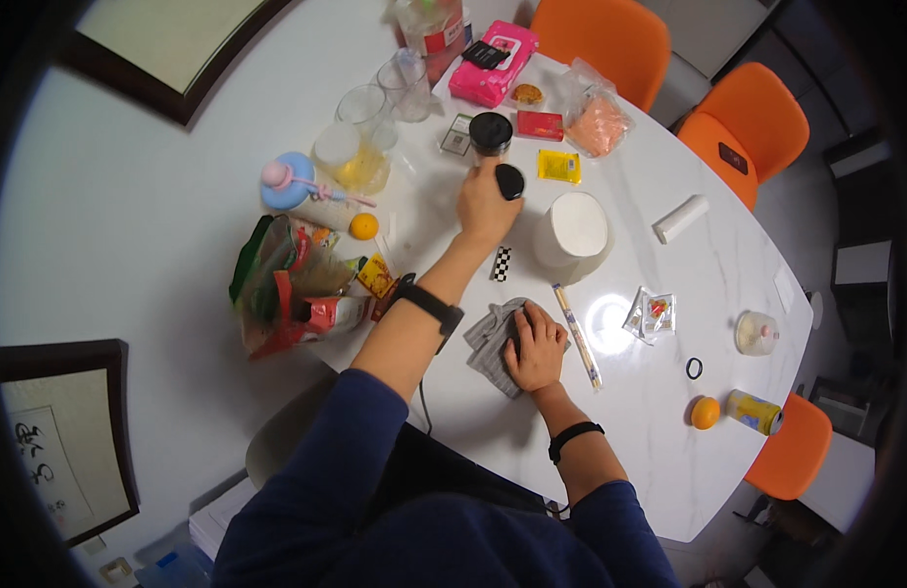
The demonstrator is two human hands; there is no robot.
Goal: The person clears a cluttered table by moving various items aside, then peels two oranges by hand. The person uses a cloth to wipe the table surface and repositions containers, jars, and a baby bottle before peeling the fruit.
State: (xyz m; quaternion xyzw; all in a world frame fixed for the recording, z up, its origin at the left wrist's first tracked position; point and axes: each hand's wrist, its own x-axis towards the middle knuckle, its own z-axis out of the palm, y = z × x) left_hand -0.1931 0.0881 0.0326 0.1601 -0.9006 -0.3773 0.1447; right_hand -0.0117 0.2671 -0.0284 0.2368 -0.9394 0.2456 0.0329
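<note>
My left hand [486, 208] reaches across the table, its fingers closed round something with a round black lid [510, 182]; the body beneath is hidden by the hand. Just beyond, against the fingers, stands a jar with a black lid [491, 130]. My right hand [539, 351] lies on a crumpled grey cloth [495, 345], fingers spread over its right part. Between the two hands is a small black-and-white checkered strip [502, 263]. A white, round-topped container [578, 225] stands right of my left hand, and wrapped chopsticks [578, 338] lie right of the cloth.
Cups [363, 110], a blue-lidded tumbler [289, 181] and snack bags [302, 284] crowd the left edge. Pink wipes [493, 64], a yellow packet [559, 167] and a red box [540, 124] lie at the back. An orange [705, 413] and a can [755, 413] are right.
</note>
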